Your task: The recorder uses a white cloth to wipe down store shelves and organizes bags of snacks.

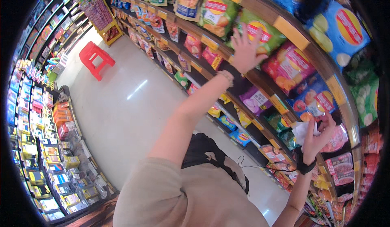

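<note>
Overhead: left hand (245, 48), fingers spread wide, palm flat against a green snack bag (260, 34) on an upper shelf (284, 26). Right hand (319, 135), lower and well apart, fingers curled around a crumpled white cloth (302, 130), held just in front of a red snack bag (337, 139). Also: red stool (94, 57) on pale floor (122, 105), far down the aisle.

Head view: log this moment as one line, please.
scene: shop aisle | left hand: spread on green snack bag, upper shelf | right hand: holds crumpled white cloth | floor: red stool
</note>
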Tool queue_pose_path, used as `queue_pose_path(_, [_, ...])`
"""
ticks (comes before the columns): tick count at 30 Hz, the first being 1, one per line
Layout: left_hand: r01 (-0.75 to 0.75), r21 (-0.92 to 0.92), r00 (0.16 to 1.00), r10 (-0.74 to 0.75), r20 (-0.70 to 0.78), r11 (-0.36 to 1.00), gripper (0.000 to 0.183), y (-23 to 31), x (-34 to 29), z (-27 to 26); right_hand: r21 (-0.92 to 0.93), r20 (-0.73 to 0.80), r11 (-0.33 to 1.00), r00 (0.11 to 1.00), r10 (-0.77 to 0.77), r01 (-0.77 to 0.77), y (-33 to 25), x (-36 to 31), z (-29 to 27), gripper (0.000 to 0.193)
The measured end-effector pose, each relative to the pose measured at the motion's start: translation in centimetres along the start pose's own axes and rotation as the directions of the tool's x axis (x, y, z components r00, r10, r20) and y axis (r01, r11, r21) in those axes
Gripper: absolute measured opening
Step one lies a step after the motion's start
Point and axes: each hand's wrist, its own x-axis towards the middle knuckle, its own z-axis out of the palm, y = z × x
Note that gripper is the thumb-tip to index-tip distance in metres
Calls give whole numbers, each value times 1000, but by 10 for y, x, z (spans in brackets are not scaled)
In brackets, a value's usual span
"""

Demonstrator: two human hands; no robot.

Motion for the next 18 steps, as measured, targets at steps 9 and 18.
queue_pose_path(9, [-46, -223, 982, 85, 168, 974, 87, -25, -3, -20, 153, 145, 988, 989, -36, 14, -91, 40, 131, 40])
queue_pose_path(18, [174, -65, 981, -179, -78, 983, 90, -130, 38, -47, -13, 201, 994, 973, 111, -111, -101, 45, 186, 39])
